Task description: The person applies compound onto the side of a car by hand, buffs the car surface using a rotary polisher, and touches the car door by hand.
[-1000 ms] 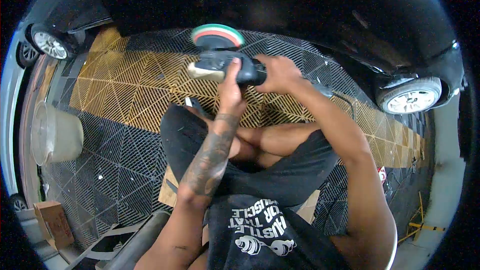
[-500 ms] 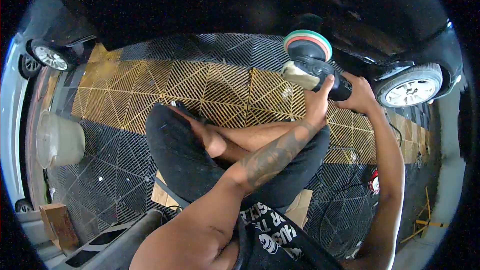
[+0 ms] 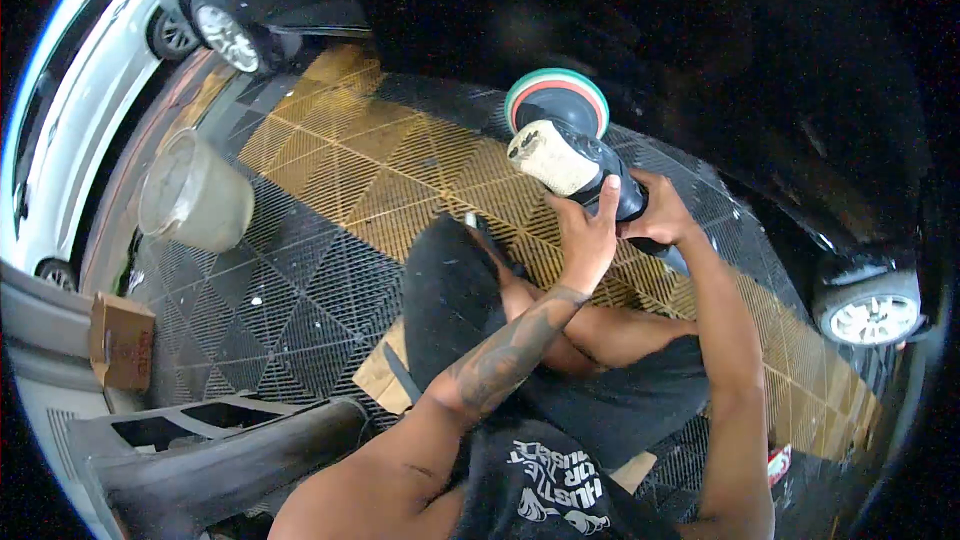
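Both my hands hold a black and cream polisher [image 3: 560, 155], whose round pad [image 3: 556, 100] with green, white and red rings faces the dark car's lower side [image 3: 640, 50]. My left hand [image 3: 588, 235] is wrapped around the middle of the tool's body, thumb on top. Around its rear end, my right hand [image 3: 658, 210] is closed. The pad is at the car's lower edge; whether it touches the panel I cannot tell.
A cloudy bucket [image 3: 200, 195] stands at left on the patterned floor tiles [image 3: 300, 290]. A cardboard box [image 3: 122, 340] and a grey car part [image 3: 230, 450] lie lower left. Wheels [image 3: 872, 320] show at right and upper left, near a white car [image 3: 95, 130].
The polisher first moved right along the car with both hands, then back left somewhat. The view has turned, showing more of the white car at left.
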### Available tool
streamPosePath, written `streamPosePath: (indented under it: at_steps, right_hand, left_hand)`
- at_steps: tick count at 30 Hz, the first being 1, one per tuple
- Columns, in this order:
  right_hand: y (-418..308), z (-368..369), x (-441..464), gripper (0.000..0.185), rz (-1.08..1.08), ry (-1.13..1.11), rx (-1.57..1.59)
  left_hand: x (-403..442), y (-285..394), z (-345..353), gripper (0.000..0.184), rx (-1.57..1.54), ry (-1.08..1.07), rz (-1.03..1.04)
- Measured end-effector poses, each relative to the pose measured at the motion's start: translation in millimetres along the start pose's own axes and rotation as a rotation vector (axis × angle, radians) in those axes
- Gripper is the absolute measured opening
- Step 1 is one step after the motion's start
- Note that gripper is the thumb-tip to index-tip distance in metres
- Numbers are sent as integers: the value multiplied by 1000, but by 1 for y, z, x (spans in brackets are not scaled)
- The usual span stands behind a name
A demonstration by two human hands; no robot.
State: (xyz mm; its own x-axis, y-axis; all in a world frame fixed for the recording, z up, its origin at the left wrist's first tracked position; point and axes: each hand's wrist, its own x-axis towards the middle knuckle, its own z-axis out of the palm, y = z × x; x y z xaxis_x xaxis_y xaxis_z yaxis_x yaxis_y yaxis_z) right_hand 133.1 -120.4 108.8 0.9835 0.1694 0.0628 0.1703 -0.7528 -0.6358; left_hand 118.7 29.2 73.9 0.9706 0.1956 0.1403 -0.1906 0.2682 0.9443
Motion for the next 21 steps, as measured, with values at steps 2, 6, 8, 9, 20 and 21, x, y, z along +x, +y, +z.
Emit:
streamPosePath:
  at_steps: [2,6,8,9,20,21]
  right_hand:
    - [-31,19,32,84,-38,1,68]
    - [-68,65,92,73,-75,-61,266]
    - [-93,86,115,71,-90,-78,245]
    - [-101,97,127,71,-93,-102,288]
    - [-67,141,107,67,-133,11,663]
    - [-58,136,92,67,-99,72,609]
  left_hand:
    - [28,27,-31,85,109,-24,-26]
    - [91,24,-90,77,132,70,95]
    - [117,26,-119,74,-2,84,56]
    - [128,26,-130,72,-29,116,85]
    - [115,30,-136,89,314,-67,104]
    - [102,27,-125,90,376,-90,139]
